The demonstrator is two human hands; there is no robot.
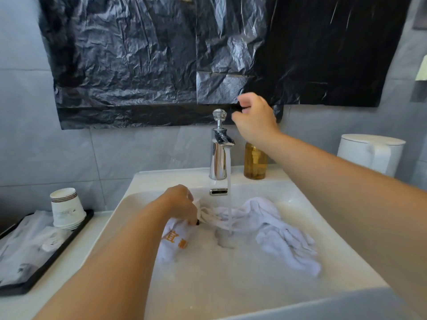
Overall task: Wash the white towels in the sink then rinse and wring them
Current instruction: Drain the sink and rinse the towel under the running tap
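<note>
Smooth white sink at lower centre holds crumpled white towels, lying left to right. Left hand grip pinches wet cloth; right hand, loosely curled, holds nothing beside chrome faucet.

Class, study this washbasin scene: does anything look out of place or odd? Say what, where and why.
Crumpled black plastic sheeting hangs on the wall above the tap, an unusual covering there. Otherwise nothing stands out: water runs into the sink onto the white towels.
</note>
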